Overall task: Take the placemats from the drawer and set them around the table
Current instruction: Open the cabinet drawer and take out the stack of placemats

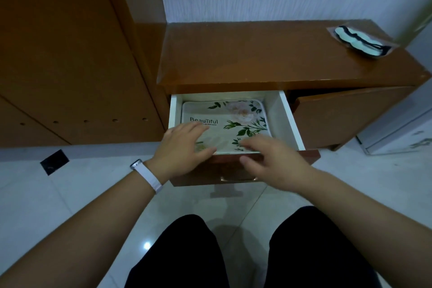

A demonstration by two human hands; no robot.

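Head view, left to right: tall orange-brown wooden cabinet doors (70,65) fill the far left, and a white band with a small watch (146,174) sits on the left wrist. The left hand (182,147) lies flat with spread fingers on the near left part of the cream placemats printed with green leaves, pale roses and the word "BeauTiful" (231,121); it grips nothing. These lie inside the white-lined pulled-out drawer (286,119) of the low brown wooden sideboard (257,54). Only the top mat shows, so how many are stacked I cannot tell. The right hand (273,159) is open too, fingertips on the near right edge of the mat, thumb over the brown drawer front above its metal handle (238,179).

Judged risks: flat palms may only slide the top mat, or pinch one layer and leave others behind. Mats nearly fill the drawer, so a lifted corner could catch on the sideboard top overhanging the far end and fold. Leaning on the extended drawer front could strain it. On the far right, a pale green and black item in clear wrap (360,41) sits well apart, unlikely to interfere.
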